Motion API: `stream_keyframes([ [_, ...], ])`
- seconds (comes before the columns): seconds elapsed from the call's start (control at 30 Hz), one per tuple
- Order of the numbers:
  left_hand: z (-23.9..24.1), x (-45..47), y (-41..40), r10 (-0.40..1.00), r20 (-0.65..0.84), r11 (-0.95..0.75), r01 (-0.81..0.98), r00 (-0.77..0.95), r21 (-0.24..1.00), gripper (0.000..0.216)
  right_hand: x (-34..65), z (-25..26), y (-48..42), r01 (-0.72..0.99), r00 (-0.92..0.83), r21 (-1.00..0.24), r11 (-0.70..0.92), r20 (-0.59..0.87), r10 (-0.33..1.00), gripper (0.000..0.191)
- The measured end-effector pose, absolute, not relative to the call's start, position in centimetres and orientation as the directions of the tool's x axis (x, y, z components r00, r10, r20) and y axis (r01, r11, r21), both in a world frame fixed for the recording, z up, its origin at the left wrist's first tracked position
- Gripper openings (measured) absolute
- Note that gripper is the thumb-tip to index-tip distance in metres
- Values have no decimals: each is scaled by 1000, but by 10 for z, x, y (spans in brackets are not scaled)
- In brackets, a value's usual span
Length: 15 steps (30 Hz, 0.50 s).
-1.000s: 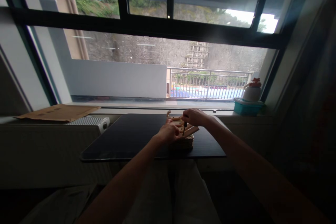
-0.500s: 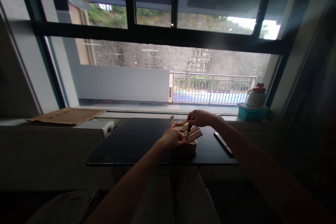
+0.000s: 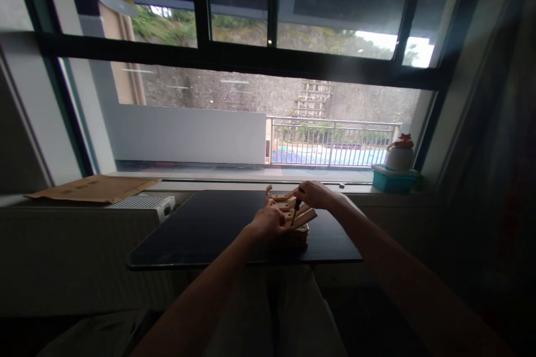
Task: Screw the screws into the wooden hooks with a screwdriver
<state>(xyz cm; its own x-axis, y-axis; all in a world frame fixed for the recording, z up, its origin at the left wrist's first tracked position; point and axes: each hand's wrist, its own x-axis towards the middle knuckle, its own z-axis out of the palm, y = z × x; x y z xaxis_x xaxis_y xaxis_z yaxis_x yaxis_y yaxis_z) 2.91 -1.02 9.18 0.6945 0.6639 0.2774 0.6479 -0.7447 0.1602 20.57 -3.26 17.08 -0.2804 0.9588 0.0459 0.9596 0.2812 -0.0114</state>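
My right hand is closed around the handle of a screwdriver, which stands nearly upright with its tip down at the wooden piece. My left hand grips the near left side of a small slatted wooden piece, its fingers close to the screwdriver tip. Several pale slats with dark holes show, and a curved end sticks up at the far left. Under it lies a thick block with rough, layered edges, partly in shadow. Whether a screw sits under the tip is too small to see.
The dark table stands against the window sill. On the left, a brown envelope lies over a white radiator. A teal box with a white jar on it stands on the sill at the right.
The view has shifted slightly, so the scene sits a little farther left. Both hands keep their places on the screwdriver and wooden piece. The flat object at the table's right is now hidden behind my right arm.
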Motion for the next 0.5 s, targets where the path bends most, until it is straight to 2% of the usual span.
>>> stream_keyframes([
  [0.33,89,28,-7,663,282,-747,638,694,186,23,199,185,-38,902,-430,2,431,62,901,30],
  [0.5,83,28,-4,642,318,-764,613,697,200,22,193,170,-37,921,-390,50,387,112,914,28],
])
